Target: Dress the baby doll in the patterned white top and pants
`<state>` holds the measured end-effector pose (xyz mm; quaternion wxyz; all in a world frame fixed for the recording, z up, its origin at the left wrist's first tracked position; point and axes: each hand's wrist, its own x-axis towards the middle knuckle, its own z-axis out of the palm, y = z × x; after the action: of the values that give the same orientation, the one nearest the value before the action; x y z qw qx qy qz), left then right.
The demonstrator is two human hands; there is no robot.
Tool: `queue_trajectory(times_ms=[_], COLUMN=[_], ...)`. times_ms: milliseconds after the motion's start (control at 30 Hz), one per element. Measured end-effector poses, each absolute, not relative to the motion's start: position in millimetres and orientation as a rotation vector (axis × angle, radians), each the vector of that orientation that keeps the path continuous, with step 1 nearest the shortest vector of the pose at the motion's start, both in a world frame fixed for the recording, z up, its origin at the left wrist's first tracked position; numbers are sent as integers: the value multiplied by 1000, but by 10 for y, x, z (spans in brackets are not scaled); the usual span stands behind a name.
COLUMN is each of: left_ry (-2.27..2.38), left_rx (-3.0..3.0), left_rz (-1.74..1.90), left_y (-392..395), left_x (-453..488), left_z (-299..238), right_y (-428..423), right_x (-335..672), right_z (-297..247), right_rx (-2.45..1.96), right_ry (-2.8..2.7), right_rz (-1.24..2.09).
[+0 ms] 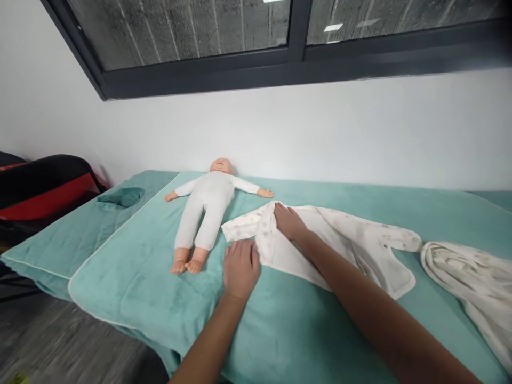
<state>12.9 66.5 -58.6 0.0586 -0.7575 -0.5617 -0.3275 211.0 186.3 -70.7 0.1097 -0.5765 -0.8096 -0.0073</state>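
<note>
A white baby shirt (pixel 296 256) with small prints lies spread out on the green cover, its front opened and a sleeve reaching out to each side. My right hand (pixel 290 221) rests flat on the shirt near its left sleeve, fingers stretched out. Just below that sleeve, my left hand (pixel 241 266) lies flat on the cover, close to the shirt's edge, with nothing visible in it. To the left of both hands is a baby doll (pixel 210 197) in a white bodysuit, on its back with arms spread and bare feet toward me.
The green quilted cover (pixel 140 288) drapes over a table against a white wall. A bundled whitish printed cloth (pixel 468 266) lies at the right. On the left are a folded green piece (pixel 122 197) and a black and red chair (pixel 48 192). A dark-framed window (pixel 200 66) is above.
</note>
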Motion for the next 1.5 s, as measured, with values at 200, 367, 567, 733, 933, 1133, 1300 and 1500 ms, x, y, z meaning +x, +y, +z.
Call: queue_trajectory(times_ms=[200,367,567,733,933,1133,1300,1500], left_ry=[-1584,-1700,-2085,-2197,-2189,-2262,-2363,-2090], left_rx=[-2461,-2449,-2291,-2144,-2050,-2034,-1976,-2426], left_rz=[-963,-1142,-1379,-1604,-1775,-1684,-1493,-462], left_y=[527,440,365,354,239,169,-510,-2380], left_x=[156,128,74,70,75,187,195,-722], left_z=[-578,-611,-625,-579,-543,-449,-653,-1108], right_y=[1881,1695,1638,1456,892,531,430,385], right_x=[2051,2067,2276,2383,2284,2239,2276,2368], right_z=[-710,-719,-684,-661,-748,-836,-900,-963], right_rx=[-1705,-1760,-1702,-1644,-1459,-1292,-1170,-1230], right_ry=[-2306,-2206,-2329,-2435,-2557,-2545,-2526,-2493], right_rz=[25,-13,-47,-60,-60,-177,-170,264])
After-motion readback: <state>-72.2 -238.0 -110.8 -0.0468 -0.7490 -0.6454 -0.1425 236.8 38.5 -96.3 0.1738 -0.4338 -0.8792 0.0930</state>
